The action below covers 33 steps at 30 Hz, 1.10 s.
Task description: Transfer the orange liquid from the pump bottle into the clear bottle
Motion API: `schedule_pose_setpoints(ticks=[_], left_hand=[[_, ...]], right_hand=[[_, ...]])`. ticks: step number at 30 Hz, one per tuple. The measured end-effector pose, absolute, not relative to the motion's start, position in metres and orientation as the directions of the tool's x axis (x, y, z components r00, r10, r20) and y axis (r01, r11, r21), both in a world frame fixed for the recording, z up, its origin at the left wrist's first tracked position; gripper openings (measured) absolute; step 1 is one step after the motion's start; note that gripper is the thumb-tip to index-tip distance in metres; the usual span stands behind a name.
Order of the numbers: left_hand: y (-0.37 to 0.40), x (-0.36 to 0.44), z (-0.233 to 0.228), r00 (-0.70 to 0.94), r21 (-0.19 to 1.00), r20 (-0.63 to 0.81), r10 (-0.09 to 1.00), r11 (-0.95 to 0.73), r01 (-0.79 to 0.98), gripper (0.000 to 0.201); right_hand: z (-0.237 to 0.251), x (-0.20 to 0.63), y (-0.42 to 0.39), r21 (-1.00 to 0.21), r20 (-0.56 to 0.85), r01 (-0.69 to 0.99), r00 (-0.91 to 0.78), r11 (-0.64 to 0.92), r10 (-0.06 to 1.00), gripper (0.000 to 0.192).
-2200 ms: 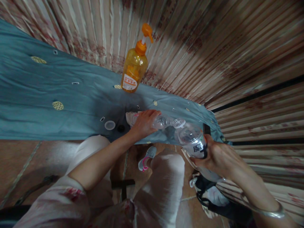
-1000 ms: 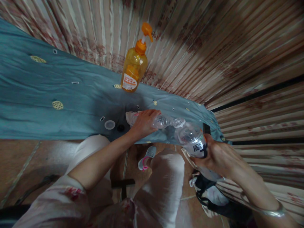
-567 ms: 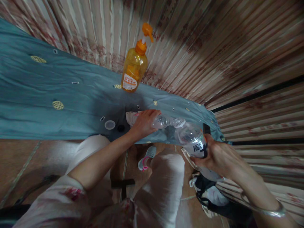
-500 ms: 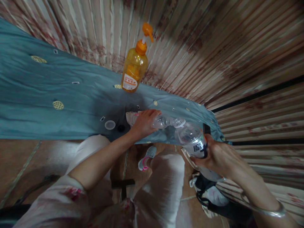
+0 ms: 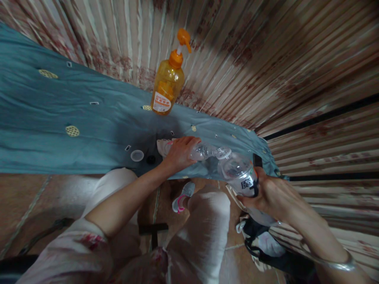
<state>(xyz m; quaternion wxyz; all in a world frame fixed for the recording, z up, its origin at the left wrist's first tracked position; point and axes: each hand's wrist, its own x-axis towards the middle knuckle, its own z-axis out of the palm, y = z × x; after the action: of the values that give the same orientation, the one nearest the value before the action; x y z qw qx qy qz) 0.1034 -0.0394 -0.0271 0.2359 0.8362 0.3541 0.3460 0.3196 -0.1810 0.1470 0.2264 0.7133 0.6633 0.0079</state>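
Note:
My left hand point(image 5: 182, 152) is closed around a small clear plastic bottle point(image 5: 204, 151), which lies tilted on its side with its neck to the right. My right hand point(image 5: 263, 193) grips a larger clear plastic bottle point(image 5: 235, 167) with a label and a printed square code. The larger bottle leans to the left, and the two bottle mouths meet. Left of my left hand, a white round cap point(image 5: 137, 156) and a black cap point(image 5: 151, 159) rest on the teal cloth point(image 5: 103, 134). My fingers hide much of the small bottle.
An orange pump bottle point(image 5: 167, 85) stands at the back of the cloth, against a pleated floral curtain point(image 5: 237, 51). Below the right arm, a black and white bag point(image 5: 266, 244) sits on the tiled floor point(image 5: 26, 209). My knees are under the front edge.

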Motion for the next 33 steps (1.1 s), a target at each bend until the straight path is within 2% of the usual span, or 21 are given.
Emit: schedule_pose_setpoints(ticks=[6, 20, 33], left_hand=[[-0.0395, 0.1037, -0.0278, 0.501, 0.638, 0.416, 0.759, -0.636, 0.434, 0.061], [-0.0399, 0.1037, -0.0287, 0.494, 0.647, 0.424, 0.759, -0.636, 0.421, 0.06], [-0.0398, 0.1038, -0.0287, 0.488, 0.639, 0.434, 0.757, -0.641, 0.426, 0.06]], right_hand=[[0.148, 0.3173, -0.1791, 0.351, -0.316, 0.935, 0.162, -0.043, 0.935, 0.05], [0.1471, 0.3187, -0.1801, 0.329, -0.283, 0.944, 0.129, -0.03, 0.951, 0.047], [0.1497, 0.3148, -0.1782, 0.353, -0.331, 0.934, 0.177, -0.052, 0.927, 0.05]])
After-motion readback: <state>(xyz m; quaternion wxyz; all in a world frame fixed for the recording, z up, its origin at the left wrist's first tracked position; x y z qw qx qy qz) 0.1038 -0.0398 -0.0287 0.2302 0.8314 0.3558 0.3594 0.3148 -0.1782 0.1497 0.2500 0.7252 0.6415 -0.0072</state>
